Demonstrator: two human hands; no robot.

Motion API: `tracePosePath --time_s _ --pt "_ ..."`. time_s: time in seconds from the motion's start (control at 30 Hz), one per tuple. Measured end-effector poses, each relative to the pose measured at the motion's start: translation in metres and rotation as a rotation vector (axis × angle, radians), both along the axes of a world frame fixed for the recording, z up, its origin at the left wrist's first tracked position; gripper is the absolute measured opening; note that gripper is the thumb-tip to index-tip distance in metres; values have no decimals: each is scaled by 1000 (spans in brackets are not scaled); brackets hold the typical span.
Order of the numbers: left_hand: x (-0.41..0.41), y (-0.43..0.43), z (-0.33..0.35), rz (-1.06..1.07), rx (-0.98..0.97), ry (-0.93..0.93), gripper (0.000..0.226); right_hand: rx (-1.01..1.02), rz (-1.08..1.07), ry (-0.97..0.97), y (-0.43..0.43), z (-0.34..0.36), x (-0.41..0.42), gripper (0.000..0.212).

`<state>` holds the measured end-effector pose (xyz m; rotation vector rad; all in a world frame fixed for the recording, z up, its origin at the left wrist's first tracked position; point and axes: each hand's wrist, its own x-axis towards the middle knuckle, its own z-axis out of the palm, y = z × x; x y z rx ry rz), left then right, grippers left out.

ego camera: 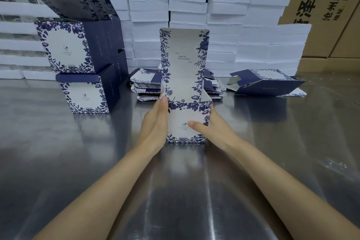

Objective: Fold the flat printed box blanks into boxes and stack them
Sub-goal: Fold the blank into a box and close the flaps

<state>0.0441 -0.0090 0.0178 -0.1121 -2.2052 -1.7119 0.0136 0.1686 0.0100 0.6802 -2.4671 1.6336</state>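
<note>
The half-folded box (187, 122) is standing on the steel surface (175, 191), its lid (184, 54) pointing straight up. The left hand (155, 122) is pressing flat against the box's left wall, fingers (162, 103) straight and open. The right hand (214, 130) is gripping the box's front right corner, thumb across the front panel. The side flaps likely go in next; keeping the walls square should be helping. Finished boxes (83, 93) are sitting left of the box, flat blanks (144, 82) behind it.

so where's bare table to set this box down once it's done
Bare table lies between the folded stack and the left hand, and right of the right hand before the half-folded blank. Behind the box, flat blanks and white stacks crowd it.
</note>
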Motion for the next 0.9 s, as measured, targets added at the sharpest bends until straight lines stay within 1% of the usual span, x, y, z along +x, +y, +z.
tracePosePath --time_s 0.07,0.13,0.17,0.2,0.23,0.27,0.3,0.37,0.43,0.47,0.53,0.57,0.6,0.63,0.67,0.73,0.77,0.8,0.83,0.9 --pt "-1 -1 0 54 45 -31 83 -30 29 -48 1 2 0 88" --pt "-1 -2 4 138 100 -48 85 -143 20 -119 0 6 0 75" --pt "-2 -3 7 159 144 -30 81 -235 7 -137 1 9 -1 66" --pt "-3 -5 11 171 202 -16 76 -324 1 -147 1 14 -1 62" --pt "-5 -8 16 174 262 -20 70 -389 1 -150 2 18 -1 63" --pt "-7 -12 21 167 299 -41 65 -412 -2 -158 3 24 2 64" --pt "-9 -16 24 149 297 -67 61 -412 -11 -167 3 29 4 60" --pt "-10 -21 26 69 249 -130 56 -372 -68 -168 5 35 5 42" --pt "-11 -23 24 5 247 -186 51 -332 -120 -117 5 39 8 38" --pt "-12 -25 24 -17 261 -190 45 -328 -139 -107 6 40 9 35" --pt "-11 -27 27 -47 297 -137 25 -322 -152 -94 9 41 11 21" --pt "-11 -27 28 -48 313 -116 24 -313 -154 -86 10 41 12 18" --pt "-11 -28 29 -46 311 -104 33 -301 -166 -78 11 41 13 16" --pt "-10 -27 29 -41 280 -91 42 -293 -186 -69 10 42 15 17" --pt "-8 -25 29 -43 219 -60 50 -282 -207 -44 8 44 16 22" --pt "-3 -17 25 -23 -2 43 62 -236 -218 62 3 45 21 32" --pt "-2 -13 21 21 -126 97 66 -205 -226 121 1 45 23 34" --pt "-2 -10 17 83 -225 144 68 -178 -244 173 -1 46 24 36" --pt "-1 -8 16 146 -279 177 67 -158 -278 218 -1 46 25 34" --pt "0 -7 16 245 -318 233 56 -94 -365 299 -2 46 26 20"
